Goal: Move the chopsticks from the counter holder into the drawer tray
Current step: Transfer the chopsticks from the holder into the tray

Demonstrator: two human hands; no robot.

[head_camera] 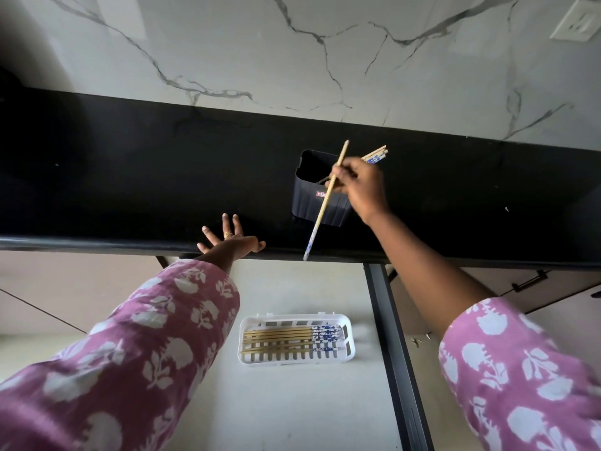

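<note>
A black ribbed holder (320,203) stands on the black counter (130,177). Several chopsticks (377,155) lean out of it to the right, behind my right hand. My right hand (357,187) is over the holder's right side, shut on one wooden chopstick (323,206) with a blue-and-white patterned end pointing down toward the counter's front edge. My left hand (227,239) rests flat on the counter's front edge, fingers spread, holding nothing. Below, a white slotted tray (294,361) lies in the open drawer (292,411) with several chopsticks (292,340) lying side by side in it.
A white marble-look wall (292,53) rises behind the counter, with a socket plate (577,22) at top right. The drawer's dark right rail (395,353) runs toward me. Cabinet fronts with a dark handle (528,281) are at the right.
</note>
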